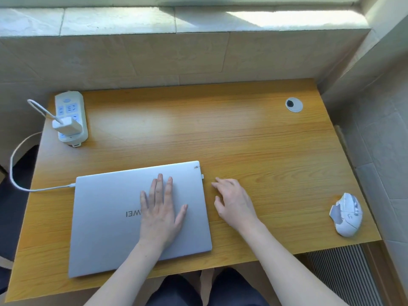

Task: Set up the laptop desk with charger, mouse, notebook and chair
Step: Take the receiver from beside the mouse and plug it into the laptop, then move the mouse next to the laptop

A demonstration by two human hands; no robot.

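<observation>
A closed silver laptop (pixel 106 217) lies on the wooden desk (pixel 242 140), near its front edge. My left hand (pixel 161 208) rests flat on the lid with fingers spread. My right hand (pixel 234 202) hovers just right of the laptop's right edge, fingers loosely curled, holding nothing. A small dongle sticks out of the laptop's right side (pixel 202 176). A white charger brick (pixel 66 125) is plugged into a white power strip (pixel 70 118) at the desk's back left. Its white cable (pixel 15 173) loops off the desk's left side and plugs into the laptop's left edge. A white mouse (pixel 346 214) sits at the front right.
A round cable grommet (pixel 293 104) sits in the desk's back right. Tiled wall and a window sill (pixel 176 21) run behind the desk. A radiator grille (pixel 344 274) stands low at the right. My legs (pixel 198 290) show under the front edge.
</observation>
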